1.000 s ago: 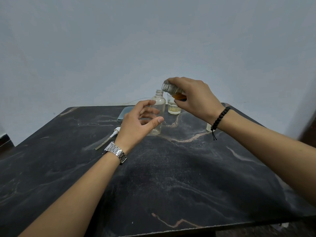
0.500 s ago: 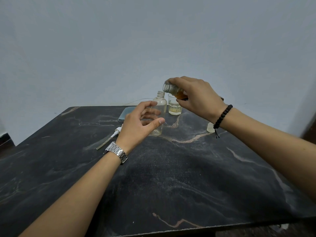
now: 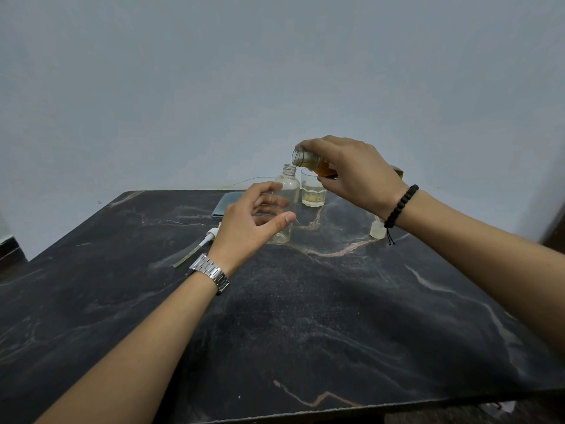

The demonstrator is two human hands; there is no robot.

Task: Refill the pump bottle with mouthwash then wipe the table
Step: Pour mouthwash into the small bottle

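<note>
A clear, uncapped pump bottle [image 3: 289, 191] stands upright at the far middle of the black marble table [image 3: 305, 316]. My left hand [image 3: 247, 221] curves round it, thumb in front and fingers behind, seen through the plastic. My right hand [image 3: 351, 172] grips a small mouthwash bottle [image 3: 305, 160] holding amber liquid. That bottle is tipped nearly sideways, its open mouth just above and to the right of the pump bottle's neck. No stream of liquid is visible. The white pump head with its tube [image 3: 204, 240] lies on the table left of my left hand.
A glass [image 3: 312, 192] with a little yellowish liquid stands just behind the pump bottle. A folded grey-blue cloth [image 3: 226, 205] lies at the back left. A small pale cap [image 3: 377, 230] sits under my right wrist. A wall rises directly behind the table.
My right hand has edged the tipped mouthwash bottle a little closer to the pump bottle's neck. My left hand has stayed around the pump bottle.
</note>
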